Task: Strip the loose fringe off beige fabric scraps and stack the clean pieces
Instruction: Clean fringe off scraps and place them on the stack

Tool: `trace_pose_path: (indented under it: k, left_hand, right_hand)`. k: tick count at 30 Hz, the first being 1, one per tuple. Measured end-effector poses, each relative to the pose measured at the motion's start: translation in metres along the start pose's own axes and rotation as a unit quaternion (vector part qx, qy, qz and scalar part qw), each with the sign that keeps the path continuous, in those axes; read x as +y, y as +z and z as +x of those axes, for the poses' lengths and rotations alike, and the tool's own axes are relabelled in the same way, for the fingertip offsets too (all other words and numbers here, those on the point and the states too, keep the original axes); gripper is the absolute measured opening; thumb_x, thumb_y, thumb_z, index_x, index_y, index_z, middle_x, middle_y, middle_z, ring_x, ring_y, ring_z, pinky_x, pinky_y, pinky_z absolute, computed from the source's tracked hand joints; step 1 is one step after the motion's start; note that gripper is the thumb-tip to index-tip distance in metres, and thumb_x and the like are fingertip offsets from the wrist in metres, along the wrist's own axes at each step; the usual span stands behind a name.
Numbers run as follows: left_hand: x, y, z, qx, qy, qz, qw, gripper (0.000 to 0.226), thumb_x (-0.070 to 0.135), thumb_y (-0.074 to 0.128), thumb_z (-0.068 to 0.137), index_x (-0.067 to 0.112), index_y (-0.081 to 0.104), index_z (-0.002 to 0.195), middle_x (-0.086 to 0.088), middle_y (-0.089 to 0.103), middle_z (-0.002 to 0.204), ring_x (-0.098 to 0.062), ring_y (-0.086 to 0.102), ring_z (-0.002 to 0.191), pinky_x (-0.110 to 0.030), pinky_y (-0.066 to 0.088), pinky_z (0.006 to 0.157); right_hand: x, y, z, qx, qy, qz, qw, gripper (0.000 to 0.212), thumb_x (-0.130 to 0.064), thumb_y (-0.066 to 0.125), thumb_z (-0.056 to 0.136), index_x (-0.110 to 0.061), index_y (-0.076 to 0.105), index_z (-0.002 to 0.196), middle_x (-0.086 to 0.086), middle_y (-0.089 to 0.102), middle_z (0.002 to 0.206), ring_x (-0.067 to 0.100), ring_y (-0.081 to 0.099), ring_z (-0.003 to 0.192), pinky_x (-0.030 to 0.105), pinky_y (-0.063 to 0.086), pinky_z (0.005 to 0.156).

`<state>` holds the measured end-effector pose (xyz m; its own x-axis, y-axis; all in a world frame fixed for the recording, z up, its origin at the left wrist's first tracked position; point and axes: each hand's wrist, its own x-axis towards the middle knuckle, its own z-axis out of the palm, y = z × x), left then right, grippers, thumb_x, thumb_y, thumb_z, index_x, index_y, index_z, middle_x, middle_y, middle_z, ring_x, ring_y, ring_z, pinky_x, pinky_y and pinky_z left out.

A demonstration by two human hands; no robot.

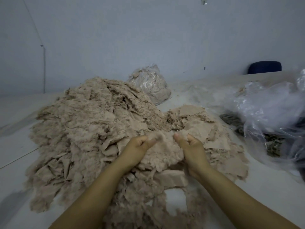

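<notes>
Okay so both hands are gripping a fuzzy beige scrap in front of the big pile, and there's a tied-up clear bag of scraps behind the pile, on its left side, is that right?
Not quite. In the head view the bag of scraps sits behind the pile toward its right side, not its left. The rest holds: the left hand and right hand both grip the fuzzy scrap.

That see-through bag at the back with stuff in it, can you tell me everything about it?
The plastic bag is clear and crinkly, and it shines a little. It is stuffed full of beige fabric bits like the ones in the big pile. It sits on the white table near the wall, just behind the pile, bulging and slumped. Its top looks bunched, but I cannot tell whether it is tied. Neither hand touches it.
</notes>
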<state>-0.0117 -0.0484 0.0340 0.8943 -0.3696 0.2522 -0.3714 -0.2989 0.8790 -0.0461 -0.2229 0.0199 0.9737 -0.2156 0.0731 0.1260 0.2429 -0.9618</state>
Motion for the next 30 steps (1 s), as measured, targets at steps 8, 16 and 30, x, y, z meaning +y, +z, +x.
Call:
trace_pose_path:
  k: [8,16,30]
  left_hand:
    - [0.009,-0.015,-0.008,-0.087,-0.05,-0.082,0.992,0.058,0.056,0.05,0.083,0.014,0.061,0.045,-0.002,0.065,0.068,-0.011,0.06,0.061,-0.017,0.048,0.063]
    - [-0.002,-0.003,-0.004,-0.091,-0.034,0.142,0.985,0.017,0.031,0.077,0.077,0.026,0.065,0.088,0.01,0.064,0.086,-0.006,0.059,0.08,-0.016,0.05,0.07]
    - [0.004,-0.002,-0.005,-0.108,-0.022,0.11,0.988,0.023,0.042,0.058,0.089,0.035,0.06,0.11,0.012,0.062,0.11,-0.005,0.059,0.102,-0.014,0.046,0.085]
  right_hand:
    - [-0.009,-0.009,-0.004,-0.011,-0.038,-0.009,0.999,0.041,-0.051,0.05,0.084,-0.015,0.052,0.065,0.001,0.054,0.052,0.014,0.055,0.048,0.027,0.052,0.048]
    - [0.019,-0.018,-0.022,-0.06,0.05,-0.148,0.986,0.026,-0.019,0.079,0.076,-0.011,0.054,0.077,0.007,0.051,0.07,0.018,0.047,0.063,0.026,0.038,0.055]
    - [0.013,-0.014,-0.03,-0.096,-0.005,-0.128,0.987,0.01,-0.007,0.066,0.087,-0.013,0.065,0.079,0.001,0.053,0.066,0.009,0.048,0.062,0.018,0.039,0.056]
